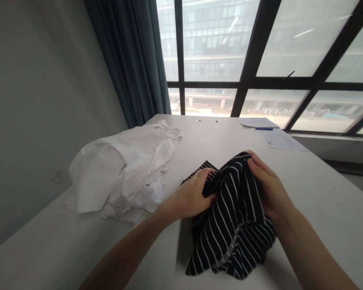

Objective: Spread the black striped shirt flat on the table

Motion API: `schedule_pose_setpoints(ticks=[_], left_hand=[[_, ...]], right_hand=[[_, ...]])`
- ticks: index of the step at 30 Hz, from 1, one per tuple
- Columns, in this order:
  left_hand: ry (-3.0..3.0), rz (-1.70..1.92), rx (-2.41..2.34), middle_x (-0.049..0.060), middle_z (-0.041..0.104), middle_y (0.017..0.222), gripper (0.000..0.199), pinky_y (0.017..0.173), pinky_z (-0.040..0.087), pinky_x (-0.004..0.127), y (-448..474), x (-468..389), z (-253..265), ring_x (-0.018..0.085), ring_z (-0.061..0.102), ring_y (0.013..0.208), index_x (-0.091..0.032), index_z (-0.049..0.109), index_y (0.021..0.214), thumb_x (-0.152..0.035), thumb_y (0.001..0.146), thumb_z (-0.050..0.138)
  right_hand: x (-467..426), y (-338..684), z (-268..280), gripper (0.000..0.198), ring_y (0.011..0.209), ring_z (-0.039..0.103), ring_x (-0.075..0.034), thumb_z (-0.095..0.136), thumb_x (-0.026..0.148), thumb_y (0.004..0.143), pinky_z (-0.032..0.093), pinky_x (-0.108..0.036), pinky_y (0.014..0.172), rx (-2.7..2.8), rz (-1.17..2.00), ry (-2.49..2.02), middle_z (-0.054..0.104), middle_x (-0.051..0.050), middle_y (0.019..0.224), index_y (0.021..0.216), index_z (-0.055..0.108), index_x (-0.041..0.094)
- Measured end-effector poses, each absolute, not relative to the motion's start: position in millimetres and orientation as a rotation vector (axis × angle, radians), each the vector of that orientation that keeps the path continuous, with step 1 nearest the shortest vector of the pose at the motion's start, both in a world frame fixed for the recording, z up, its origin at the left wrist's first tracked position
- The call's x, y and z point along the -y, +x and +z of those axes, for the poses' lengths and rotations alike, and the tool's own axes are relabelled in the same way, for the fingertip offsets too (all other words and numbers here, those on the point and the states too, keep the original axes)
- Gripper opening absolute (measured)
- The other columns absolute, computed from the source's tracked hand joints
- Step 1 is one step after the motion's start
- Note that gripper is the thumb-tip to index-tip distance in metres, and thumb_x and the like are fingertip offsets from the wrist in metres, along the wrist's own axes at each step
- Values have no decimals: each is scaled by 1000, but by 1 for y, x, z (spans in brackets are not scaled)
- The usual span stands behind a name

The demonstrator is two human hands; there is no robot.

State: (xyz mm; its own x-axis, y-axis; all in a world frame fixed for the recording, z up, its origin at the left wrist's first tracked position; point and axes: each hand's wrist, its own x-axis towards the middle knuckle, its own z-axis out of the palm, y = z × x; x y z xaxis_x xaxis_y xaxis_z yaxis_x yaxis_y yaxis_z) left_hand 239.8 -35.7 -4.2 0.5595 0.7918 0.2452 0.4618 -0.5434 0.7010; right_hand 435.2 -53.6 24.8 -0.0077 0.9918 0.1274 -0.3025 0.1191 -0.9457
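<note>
A black garment with thin white stripes (226, 217) is bunched up between both hands over the front of the white table (211, 145). My left hand (192, 195) grips its left side, fingers and thumb closed on a fold. At the upper right edge, my right hand (268, 183) pinches the cloth with the thumb on top; some of its fingers are hidden behind the fabric. A grey seam or band shows along the lower part, where the cloth hangs loosely. Whether it is a shirt or another piece of clothing, I cannot tell.
A heap of white clothes (124, 169) lies on the table to the left. Paper sheets (286, 141) and a blue pen (263, 129) lie at the far right. Two small round fittings sit near the back edge. Behind stand a blue curtain (133, 60) and large windows.
</note>
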Motion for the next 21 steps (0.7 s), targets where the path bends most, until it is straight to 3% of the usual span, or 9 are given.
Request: schedule_pose_setpoints(ticks=[5, 9, 12, 17, 21], left_hand=[[2258, 769, -938, 12, 52, 127, 53, 103, 44, 41, 242, 51, 5, 24, 52, 116, -18, 40, 128, -18, 79, 59], [2335, 692, -1141, 9, 57, 109, 38, 93, 49, 38, 244, 34, -12, 22, 58, 100, -17, 52, 111, -5, 74, 48], [2309, 712, -1363, 5, 60, 93, 23, 84, 51, 35, 231, 10, -17, 20, 60, 88, -18, 60, 91, -6, 75, 48], [2269, 1030, -1497, 2, 63, 84, 15, 75, 49, 29, 197, -6, 11, 16, 60, 77, -18, 62, 81, -11, 75, 51], [2281, 1271, -1615, 2, 65, 90, 20, 78, 48, 26, 172, -7, 31, 17, 61, 85, -19, 64, 83, -11, 72, 51]], right_hand=[[50, 428, 22, 19, 61, 58, -15, 67, 44, 82, 52, -26, 57, 1078, 1325, -845, 60, 4, 73, 89, 59, 28], [55, 430, 28, 19, 60, 58, -15, 67, 45, 82, 51, -26, 56, 1105, 1312, -877, 59, 4, 71, 88, 60, 29], [60, 441, 38, 22, 56, 53, -13, 68, 47, 81, 47, -23, 51, 1120, 1237, -958, 54, 3, 66, 78, 61, 26], [65, 461, 54, 27, 55, 47, -13, 71, 51, 77, 42, -23, 44, 1183, 955, -1060, 51, 2, 65, 74, 62, 25], [70, 490, 60, 26, 57, 52, -19, 62, 54, 82, 42, -30, 43, 1281, 589, -1098, 51, 0, 64, 76, 62, 29]])
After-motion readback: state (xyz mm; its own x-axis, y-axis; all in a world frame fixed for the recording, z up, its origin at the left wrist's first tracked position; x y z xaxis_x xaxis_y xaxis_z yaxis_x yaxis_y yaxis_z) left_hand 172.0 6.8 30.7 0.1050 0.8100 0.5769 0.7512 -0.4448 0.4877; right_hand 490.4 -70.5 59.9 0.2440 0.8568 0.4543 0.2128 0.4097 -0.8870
